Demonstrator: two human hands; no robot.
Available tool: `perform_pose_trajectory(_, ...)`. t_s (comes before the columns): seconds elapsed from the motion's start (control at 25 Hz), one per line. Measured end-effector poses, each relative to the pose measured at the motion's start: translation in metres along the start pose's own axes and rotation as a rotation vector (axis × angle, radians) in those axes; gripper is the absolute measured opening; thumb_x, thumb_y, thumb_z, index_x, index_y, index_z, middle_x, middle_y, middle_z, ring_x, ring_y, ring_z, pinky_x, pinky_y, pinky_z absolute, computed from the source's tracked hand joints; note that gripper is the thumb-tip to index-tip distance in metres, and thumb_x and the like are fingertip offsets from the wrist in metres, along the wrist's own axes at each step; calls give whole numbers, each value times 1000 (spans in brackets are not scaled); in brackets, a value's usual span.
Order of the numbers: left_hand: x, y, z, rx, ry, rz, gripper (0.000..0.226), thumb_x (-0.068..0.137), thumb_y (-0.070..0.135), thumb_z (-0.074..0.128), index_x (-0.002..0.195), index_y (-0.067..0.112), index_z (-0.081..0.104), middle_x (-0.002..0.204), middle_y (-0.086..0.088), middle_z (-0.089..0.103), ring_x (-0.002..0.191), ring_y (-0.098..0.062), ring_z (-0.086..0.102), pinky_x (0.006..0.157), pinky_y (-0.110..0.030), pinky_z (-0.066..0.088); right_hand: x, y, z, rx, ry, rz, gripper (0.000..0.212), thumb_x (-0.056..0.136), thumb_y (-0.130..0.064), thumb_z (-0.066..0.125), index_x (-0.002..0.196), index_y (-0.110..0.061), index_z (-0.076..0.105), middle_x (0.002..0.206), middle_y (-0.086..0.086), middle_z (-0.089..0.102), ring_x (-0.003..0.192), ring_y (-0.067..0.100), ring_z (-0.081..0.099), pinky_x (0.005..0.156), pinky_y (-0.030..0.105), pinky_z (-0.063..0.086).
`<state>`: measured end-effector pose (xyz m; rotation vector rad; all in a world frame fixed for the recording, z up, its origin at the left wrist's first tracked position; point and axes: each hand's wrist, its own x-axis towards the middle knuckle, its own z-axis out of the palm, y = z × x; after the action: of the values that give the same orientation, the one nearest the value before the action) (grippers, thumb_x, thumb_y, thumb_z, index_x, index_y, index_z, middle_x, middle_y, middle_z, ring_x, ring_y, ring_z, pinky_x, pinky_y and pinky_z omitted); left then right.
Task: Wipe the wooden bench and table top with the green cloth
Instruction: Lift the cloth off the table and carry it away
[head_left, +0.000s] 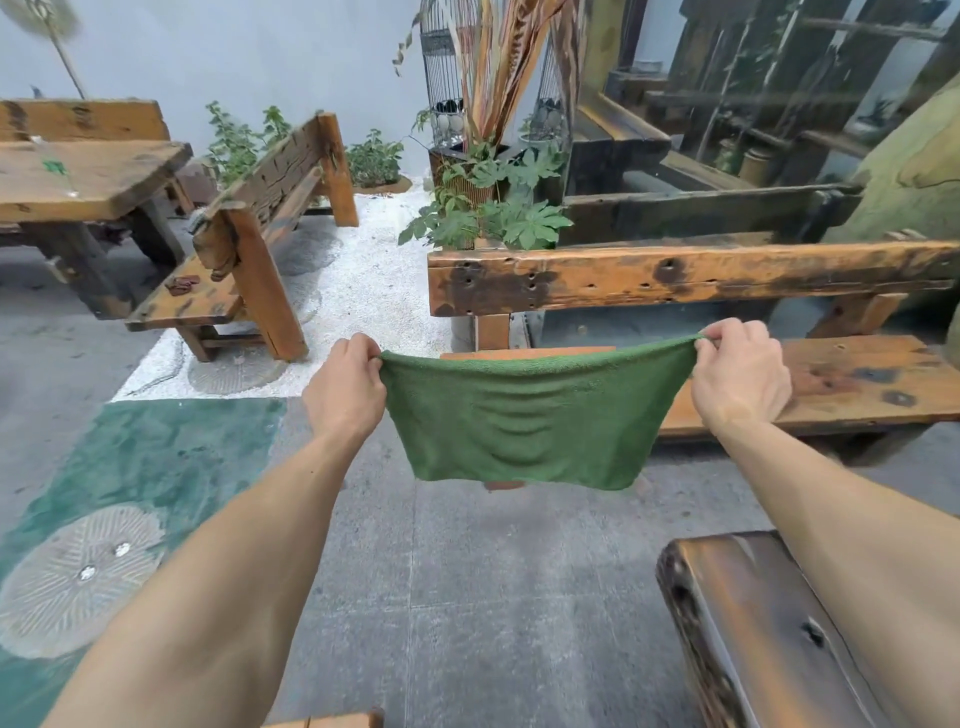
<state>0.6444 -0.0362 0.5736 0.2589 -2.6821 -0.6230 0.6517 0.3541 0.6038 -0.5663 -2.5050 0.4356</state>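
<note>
Holding the green cloth (524, 421) up in the air, the left hand (345, 389) and right hand (740, 376) each pinch a top corner. It hangs stretched between them, over the grey floor (467, 597). Behind it stands a wooden bench (857, 384).

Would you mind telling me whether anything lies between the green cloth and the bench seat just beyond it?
Nothing visible does. Both hands, left hand and right hand, hold the green cloth stretched in the air, directly in front of the wooden bench, and the seat's visible planks carry no objects.
</note>
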Motion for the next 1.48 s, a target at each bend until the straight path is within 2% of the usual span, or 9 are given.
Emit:
perform_pose_trajectory(0.16,73,12,53,33,-47,-26,16,104,20,41,111,18,56,117,-5,58,96,-33,57,73,-40,36,61,-21,61,3,-20,34,18,102,-26,50,108,-17,65,120,13,57,113,37,52,90,47,43)
perform_pose_trajectory(0.32,149,16,126,51,-89,-48,16,104,21,41,110,18,55,116,-6,58,95,-34,57,73,-40,39,128,-14,145,-12,-67,77,19,101,-25,52,110,-15,66,121,15,58,114,39,51,90,48,42)
perform_pose_trajectory(0.52,216,20,232,81,-148,-127,14,103,20,44,108,17,56,116,-8,58,98,-35,57,75,-43,42,203,2,268,-23,-191,102,21,100,-24,53,111,-12,66,120,18,58,113,40,51,90,48,41)
perform_pose_trajectory(0.72,252,13,303,109,-247,-228,14,104,21,43,108,15,54,114,-10,56,95,-38,57,70,-42,39,252,6,351,-28,-332,151,21,100,-24,53,113,-13,65,123,18,56,116,39,50,94,49,40)
perform_pose_trajectory(0.92,264,-8,366,179,-359,-300,16,104,21,43,110,16,56,115,-9,59,92,-35,59,70,-38,38,246,14,422,-80,-438,229,22,100,-23,53,115,-14,65,123,17,56,118,39,50,95,50,42)
perform_pose_trajectory(1.04,270,-27,392,198,-415,-307,15,105,22,43,109,16,55,113,-9,59,91,-35,60,71,-42,45,233,22,453,-100,-479,274,20,99,-22,53,113,-16,67,122,17,57,115,40,52,94,50,44)
perform_pose_trajectory(1.24,303,-64,452,205,-468,-262,14,105,24,43,110,17,54,115,-10,59,90,-36,60,75,-48,52,241,29,523,-165,-519,214,20,99,-23,55,113,-16,68,121,17,59,113,41,54,93,50,45)
perform_pose_trajectory(1.48,333,-100,546,262,-496,-235,19,105,24,43,115,15,56,116,-13,58,94,-38,59,72,-43,45,252,47,631,-236,-603,122,20,99,-25,56,113,-16,68,121,18,58,114,41,53,94,51,45)
